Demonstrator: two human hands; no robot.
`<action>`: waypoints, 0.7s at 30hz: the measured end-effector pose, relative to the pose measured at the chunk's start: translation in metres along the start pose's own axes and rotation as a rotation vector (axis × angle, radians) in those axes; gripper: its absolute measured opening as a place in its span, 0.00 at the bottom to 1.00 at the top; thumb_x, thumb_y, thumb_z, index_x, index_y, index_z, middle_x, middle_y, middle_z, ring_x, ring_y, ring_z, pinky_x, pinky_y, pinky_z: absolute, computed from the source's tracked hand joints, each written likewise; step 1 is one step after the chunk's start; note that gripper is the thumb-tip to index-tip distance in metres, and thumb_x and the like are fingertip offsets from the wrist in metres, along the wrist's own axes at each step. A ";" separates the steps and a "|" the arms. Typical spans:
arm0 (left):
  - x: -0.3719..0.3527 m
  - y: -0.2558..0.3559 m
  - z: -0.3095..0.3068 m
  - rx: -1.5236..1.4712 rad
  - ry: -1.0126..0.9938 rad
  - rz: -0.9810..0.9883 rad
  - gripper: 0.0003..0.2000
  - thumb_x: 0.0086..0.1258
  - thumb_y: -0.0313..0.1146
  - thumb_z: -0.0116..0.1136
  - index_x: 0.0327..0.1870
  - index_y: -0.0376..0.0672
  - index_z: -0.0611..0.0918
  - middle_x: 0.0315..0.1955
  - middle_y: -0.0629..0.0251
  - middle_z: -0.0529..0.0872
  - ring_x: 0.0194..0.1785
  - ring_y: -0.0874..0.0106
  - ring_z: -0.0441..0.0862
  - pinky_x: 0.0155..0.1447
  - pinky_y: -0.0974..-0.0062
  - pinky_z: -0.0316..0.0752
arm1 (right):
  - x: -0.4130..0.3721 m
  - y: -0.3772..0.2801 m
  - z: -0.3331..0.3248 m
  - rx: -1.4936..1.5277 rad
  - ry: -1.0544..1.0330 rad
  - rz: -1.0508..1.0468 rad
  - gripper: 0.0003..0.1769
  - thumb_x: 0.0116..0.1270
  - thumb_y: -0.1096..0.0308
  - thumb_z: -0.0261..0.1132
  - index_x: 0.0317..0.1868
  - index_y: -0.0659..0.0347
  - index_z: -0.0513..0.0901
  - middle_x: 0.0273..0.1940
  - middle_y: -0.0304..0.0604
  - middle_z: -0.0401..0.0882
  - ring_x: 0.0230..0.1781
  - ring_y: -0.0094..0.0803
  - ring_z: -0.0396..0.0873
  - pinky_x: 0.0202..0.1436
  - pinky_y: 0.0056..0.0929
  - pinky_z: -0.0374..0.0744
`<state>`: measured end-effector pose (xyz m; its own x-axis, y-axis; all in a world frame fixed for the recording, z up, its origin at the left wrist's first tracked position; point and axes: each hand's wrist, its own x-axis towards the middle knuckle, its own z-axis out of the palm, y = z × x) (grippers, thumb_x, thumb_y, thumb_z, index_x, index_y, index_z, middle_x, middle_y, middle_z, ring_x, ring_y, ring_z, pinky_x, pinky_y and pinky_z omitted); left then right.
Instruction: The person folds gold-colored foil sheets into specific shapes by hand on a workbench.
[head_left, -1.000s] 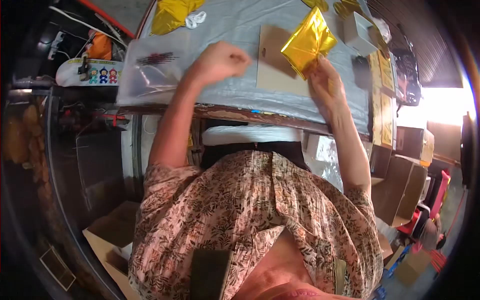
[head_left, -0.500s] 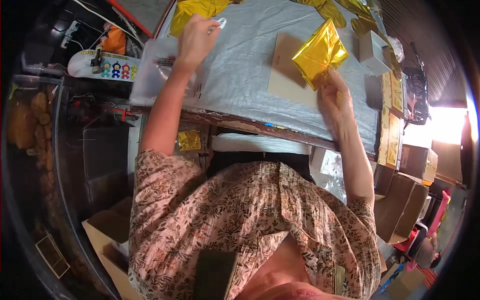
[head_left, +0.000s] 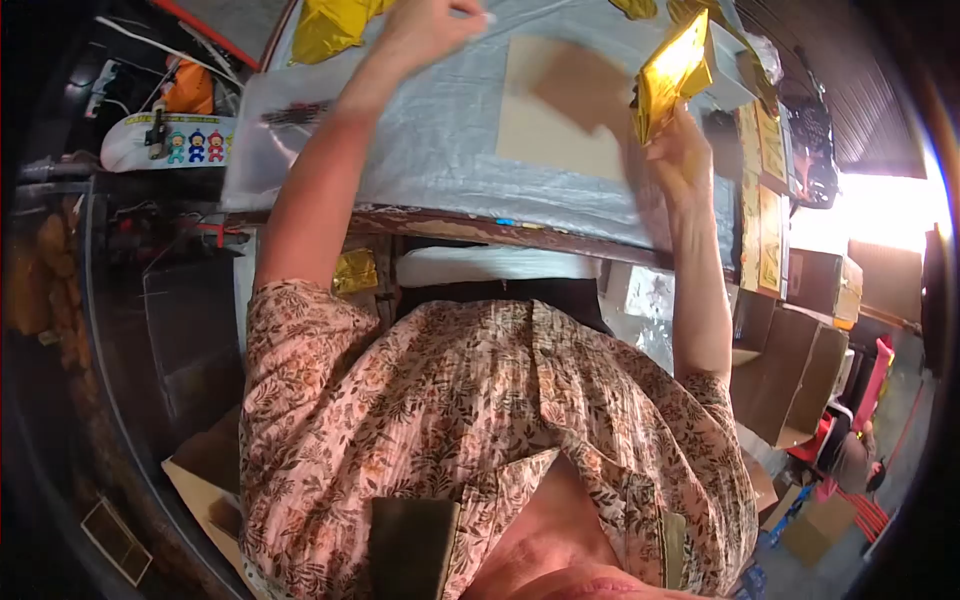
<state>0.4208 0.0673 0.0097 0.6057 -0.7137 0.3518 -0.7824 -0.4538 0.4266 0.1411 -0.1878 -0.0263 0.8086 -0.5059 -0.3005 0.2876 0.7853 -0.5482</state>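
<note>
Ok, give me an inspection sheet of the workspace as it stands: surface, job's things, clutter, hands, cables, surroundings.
Surface: table under a grey sheet, with a cardboard sheet lying on it.
Job's things: gold foil packet, held up near the cardboard's right edge; small white piece, too blurred to name.
Clutter: crumpled gold foil, clear plastic bag, small white box.
Hands: left hand closed, fingers pinching the white piece; right hand gripping the packet's lower edge.
Cables: one pale cord left of the table.
Surroundings: cartoon-printed board at the left, cardboard boxes at the right.
</note>
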 end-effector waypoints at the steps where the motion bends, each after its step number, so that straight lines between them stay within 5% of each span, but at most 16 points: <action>1: -0.006 0.031 0.004 -0.145 -0.149 -0.028 0.18 0.68 0.38 0.72 0.54 0.38 0.88 0.42 0.60 0.91 0.45 0.69 0.87 0.49 0.64 0.80 | 0.003 -0.008 -0.007 0.000 0.005 -0.010 0.09 0.72 0.71 0.72 0.49 0.61 0.85 0.51 0.43 0.88 0.52 0.33 0.83 0.57 0.35 0.79; 3: -0.016 0.060 0.033 -0.242 -0.163 -0.008 0.15 0.65 0.41 0.72 0.47 0.42 0.91 0.42 0.59 0.89 0.45 0.65 0.86 0.49 0.64 0.80 | 0.001 -0.016 -0.012 0.024 -0.030 0.005 0.10 0.72 0.72 0.72 0.51 0.61 0.85 0.51 0.44 0.88 0.53 0.35 0.84 0.58 0.36 0.80; 5: -0.023 0.072 0.056 -0.339 -0.176 0.014 0.13 0.63 0.44 0.73 0.40 0.45 0.94 0.41 0.59 0.86 0.46 0.61 0.85 0.49 0.64 0.79 | -0.006 -0.019 -0.010 -0.034 0.071 -0.005 0.13 0.79 0.65 0.64 0.59 0.60 0.82 0.55 0.41 0.88 0.52 0.30 0.86 0.47 0.29 0.83; 6: -0.026 0.076 0.065 -0.295 -0.194 0.058 0.13 0.65 0.43 0.73 0.43 0.46 0.94 0.41 0.60 0.86 0.45 0.64 0.85 0.48 0.66 0.79 | -0.005 -0.023 -0.018 -0.038 0.075 -0.010 0.13 0.79 0.65 0.64 0.59 0.60 0.82 0.55 0.41 0.88 0.52 0.30 0.86 0.47 0.29 0.83; 8: -0.031 0.079 0.077 -0.255 -0.215 0.107 0.14 0.66 0.43 0.72 0.46 0.46 0.93 0.41 0.62 0.86 0.43 0.66 0.85 0.46 0.68 0.78 | -0.005 -0.029 -0.033 0.015 -0.052 0.098 0.13 0.71 0.72 0.72 0.54 0.63 0.84 0.54 0.46 0.88 0.56 0.37 0.85 0.62 0.38 0.81; 12: -0.047 0.073 0.067 -0.351 -0.096 0.149 0.18 0.69 0.38 0.70 0.58 0.46 0.89 0.49 0.58 0.86 0.47 0.62 0.86 0.52 0.67 0.80 | -0.020 -0.027 -0.031 -0.015 -0.024 0.077 0.13 0.71 0.72 0.72 0.53 0.64 0.84 0.53 0.47 0.88 0.56 0.36 0.85 0.62 0.38 0.82; 19: -0.071 -0.001 0.032 -0.011 0.185 0.110 0.21 0.68 0.40 0.72 0.60 0.43 0.87 0.55 0.58 0.85 0.57 0.56 0.84 0.59 0.61 0.78 | -0.026 -0.028 -0.054 0.012 -0.121 0.162 0.11 0.73 0.72 0.71 0.53 0.64 0.83 0.50 0.45 0.89 0.49 0.34 0.88 0.53 0.29 0.86; 21: -0.068 -0.015 0.028 0.102 0.194 0.058 0.21 0.66 0.42 0.73 0.58 0.47 0.88 0.57 0.61 0.84 0.60 0.57 0.81 0.62 0.59 0.76 | -0.039 -0.014 -0.030 -0.127 0.102 0.040 0.12 0.74 0.68 0.70 0.54 0.60 0.84 0.50 0.41 0.88 0.44 0.28 0.85 0.40 0.20 0.82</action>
<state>0.3869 0.1077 -0.0442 0.5684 -0.6284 0.5311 -0.8211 -0.4739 0.3181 0.0902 -0.1898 -0.0309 0.7598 -0.5136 -0.3986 0.1833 0.7574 -0.6266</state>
